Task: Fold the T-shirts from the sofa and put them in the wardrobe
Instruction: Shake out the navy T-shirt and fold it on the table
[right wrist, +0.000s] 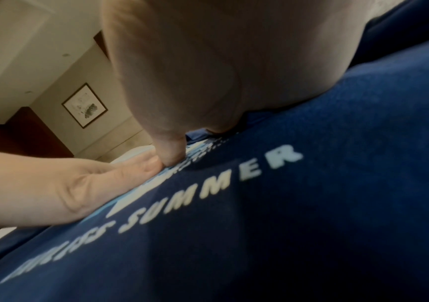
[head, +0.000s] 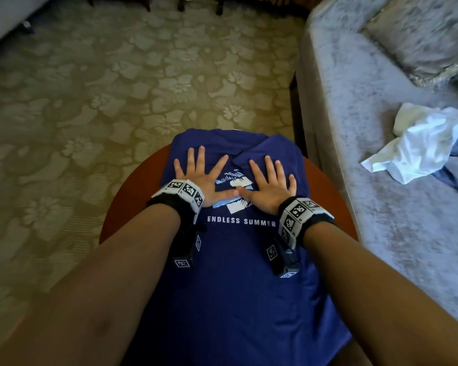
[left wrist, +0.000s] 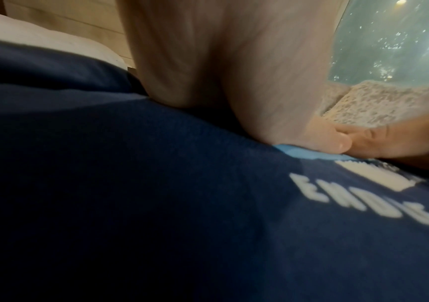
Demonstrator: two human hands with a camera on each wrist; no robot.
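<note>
Pressing flat on the blue T-shirt [head: 230, 260], your left hand [head: 206, 180] and right hand [head: 269, 184] lie palm-down with fingers straight and spread, gripping nothing, thumbs touching over its printed graphic. That shirt is draped over the round red table [head: 132, 196]. Beside the table, crumpled white clothing [head: 418, 143] lies on the grey sofa [head: 381, 207].

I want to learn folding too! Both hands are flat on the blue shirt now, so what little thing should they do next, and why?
Probably slide both hands outward to smooth the cloth. The left hand and right hand lie spread on the blue T-shirt, thumbs touching, on the round table. A folded-in flap under the right hand looks rumpled, and the lower half hangs unfolded.
</note>
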